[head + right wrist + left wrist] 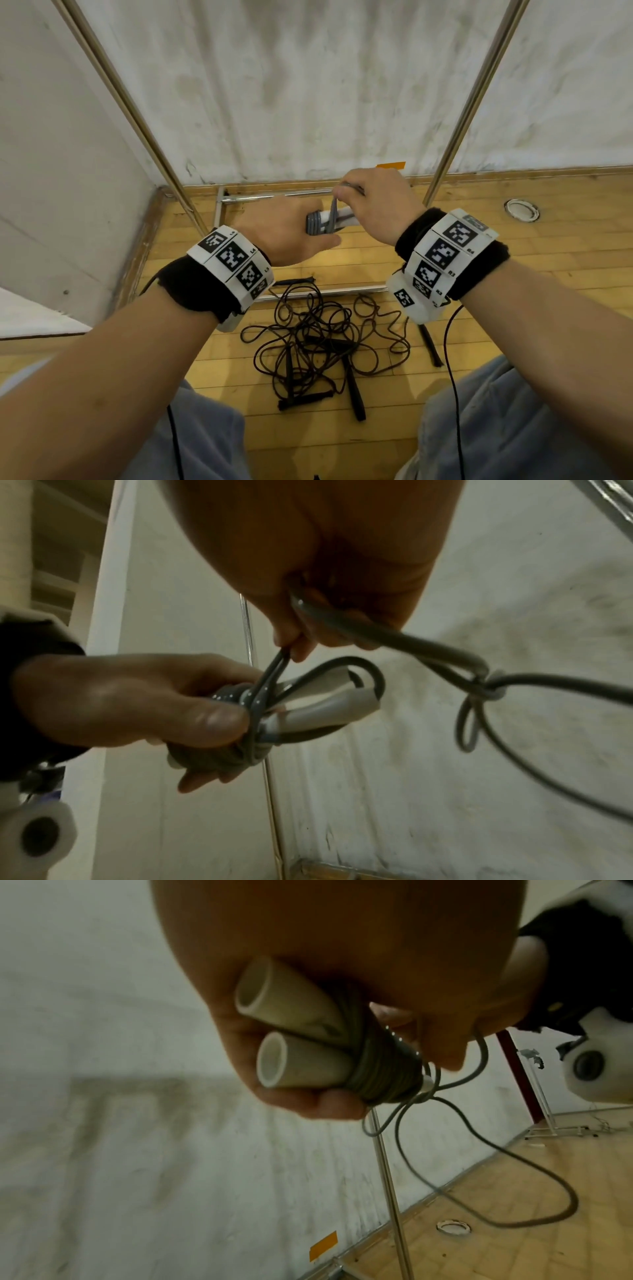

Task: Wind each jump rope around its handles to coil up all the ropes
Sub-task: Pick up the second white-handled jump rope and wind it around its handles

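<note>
My left hand (291, 233) grips two white jump-rope handles (291, 1031) held side by side, with grey rope (317, 226) coiled round them. My right hand (373, 202) sits just above and pinches a doubled strand of that grey rope (277, 666) over the handles (318, 704). More of the grey rope runs through the right palm, and a slack loop (514, 1191) hangs below. On the wooden floor between my knees lies a tangled heap of dark ropes (322, 335) with black handles (354, 390).
A metal rack frame stands against the stained white wall, with slanted poles (137, 116) left and right and base bars (274, 197) on the floor. A round floor socket (522, 209) is at the right. Orange tape (390, 165) marks the wall base.
</note>
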The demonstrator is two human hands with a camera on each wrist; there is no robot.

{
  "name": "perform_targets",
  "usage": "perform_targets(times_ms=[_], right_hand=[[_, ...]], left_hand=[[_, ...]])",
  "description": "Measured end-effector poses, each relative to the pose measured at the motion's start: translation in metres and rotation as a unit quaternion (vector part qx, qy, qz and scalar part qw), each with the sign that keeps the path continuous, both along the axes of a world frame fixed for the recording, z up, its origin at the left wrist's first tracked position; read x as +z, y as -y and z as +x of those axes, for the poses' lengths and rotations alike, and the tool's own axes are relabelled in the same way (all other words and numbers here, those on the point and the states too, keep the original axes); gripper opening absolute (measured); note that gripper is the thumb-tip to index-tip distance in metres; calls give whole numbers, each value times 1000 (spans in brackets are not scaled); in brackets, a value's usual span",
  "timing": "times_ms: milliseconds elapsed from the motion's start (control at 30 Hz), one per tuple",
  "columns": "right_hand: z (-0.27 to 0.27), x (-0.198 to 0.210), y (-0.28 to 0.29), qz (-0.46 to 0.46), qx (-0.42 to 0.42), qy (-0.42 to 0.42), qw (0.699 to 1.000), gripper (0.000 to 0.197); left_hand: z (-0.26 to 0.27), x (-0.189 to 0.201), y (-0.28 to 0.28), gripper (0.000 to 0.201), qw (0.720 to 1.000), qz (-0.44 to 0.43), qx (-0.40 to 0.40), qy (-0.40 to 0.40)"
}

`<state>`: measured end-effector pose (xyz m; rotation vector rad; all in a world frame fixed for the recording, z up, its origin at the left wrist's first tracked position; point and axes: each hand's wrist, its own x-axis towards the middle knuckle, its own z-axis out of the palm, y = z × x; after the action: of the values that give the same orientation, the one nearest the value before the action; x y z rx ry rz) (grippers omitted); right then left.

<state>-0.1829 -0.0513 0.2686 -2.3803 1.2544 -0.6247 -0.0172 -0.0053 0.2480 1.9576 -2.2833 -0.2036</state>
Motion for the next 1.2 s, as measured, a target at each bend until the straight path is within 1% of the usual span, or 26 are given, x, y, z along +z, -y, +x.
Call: perform_targets(times_ms=[67,167,267,367,433,467,533,600,667,700,767,833,867,900,933,967,1033,1067,1133,1200], right_hand=[[-1,1,1,10,2,20,1000,31],[-3,4,4,51,1,62,997,32],[-6,5,8,100,2,112,989,32],[-11,9,13,166,3,156,974,22],[-14,11,17,203,17,181,962,9],[-15,10,17,226,23,208,952,6],[-14,7,16,272,25,268,924,15],[-10,2,9,305,25,297,904,28],[-3,-3,5,319,34,313,894,25],[-1,-3,4,313,34,313,896,23],[5,-4,0,274,28,295,915,28],[10,-5,-7,211,33,260,942,32],[12,-6,-11,172,39,230,957,29],[14,-8,-13,137,44,195,970,23],[15,-9,-15,107,46,160,980,14],[16,-9,-15,77,45,132,987,9],[17,-9,-13,41,32,106,993,16],[17,-10,-12,51,21,113,992,17],[21,-11,-15,104,11,140,985,17],[26,-15,-19,171,27,180,968,16]], left_hand=[[-3,0,-1,45,1000,-17,-1,-13],[-5,1,-3,36,998,-45,-15,-47],[-8,3,-7,28,996,-55,-32,-66],[-8,9,-12,26,992,-62,-54,-97],[-9,14,-15,28,986,-62,-62,-144],[-9,16,-17,28,981,-62,-57,-176],[-9,20,-18,22,962,-59,-34,-266],[-10,23,-18,24,937,-61,-6,-345],[-10,25,-17,26,919,-69,15,-389],[-10,25,-17,23,910,-73,23,-408],[-10,26,-16,19,894,-77,40,-439],[-9,27,-13,26,882,-81,54,-462],[-8,28,-11,31,878,-83,58,-468],[-7,28,-11,35,877,-84,60,-469],[-7,29,-11,36,878,-83,60,-467],[-7,28,-11,36,881,-81,58,-462],[-8,26,-11,30,889,-78,55,-448],[-9,25,-11,26,891,-78,56,-445],[-10,26,-10,21,889,-82,62,-446],[-10,29,-9,18,881,-86,67,-460]])
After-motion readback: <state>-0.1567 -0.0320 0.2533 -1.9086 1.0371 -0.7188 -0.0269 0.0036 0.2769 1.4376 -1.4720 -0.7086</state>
